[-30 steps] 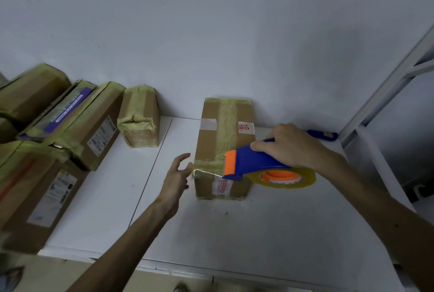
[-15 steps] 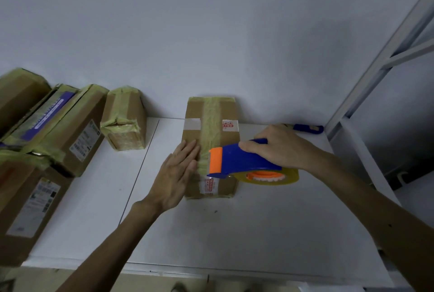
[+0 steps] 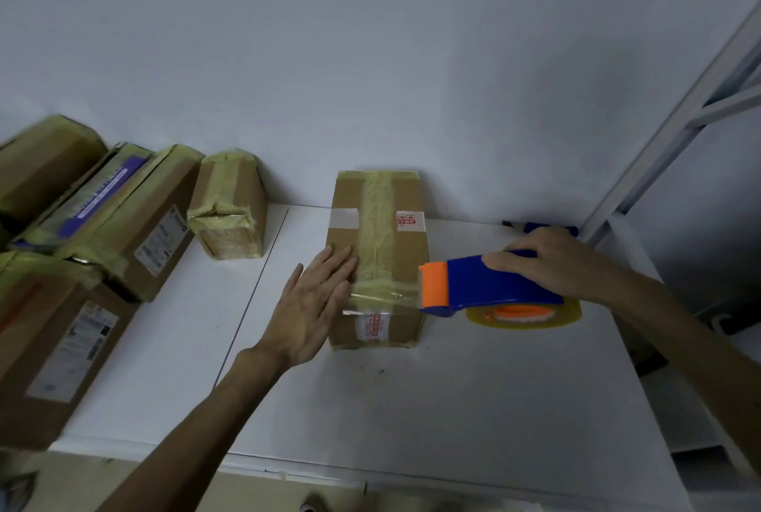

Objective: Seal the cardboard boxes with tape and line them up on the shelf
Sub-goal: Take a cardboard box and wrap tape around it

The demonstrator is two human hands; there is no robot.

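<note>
A brown cardboard box (image 3: pixel 401 248) lies lengthwise on the white shelf (image 3: pixel 412 400), taped along its top. A fresh strip of clear tape runs across its near end. My left hand (image 3: pixel 313 305) presses flat on the box's left near corner, fingers straight. My right hand (image 3: pixel 543 260) grips the blue handle of a tape dispenser (image 3: pixel 482 285) with an orange head, at the box's right edge. The yellowish tape roll (image 3: pixel 523 316) hangs under it.
A small taped box (image 3: pixel 228 204) stands against the wall to the left. Several larger taped boxes (image 3: pixel 119 219) crowd the left end of the shelf. A blue object (image 3: pixel 547 229) lies by the wall behind my right hand. A white shelf post (image 3: pixel 675 120) rises at the right.
The dispenser has travelled right across the box's near end, laying a strip of tape. My left hand reached the box and now presses flat on its left corner.
</note>
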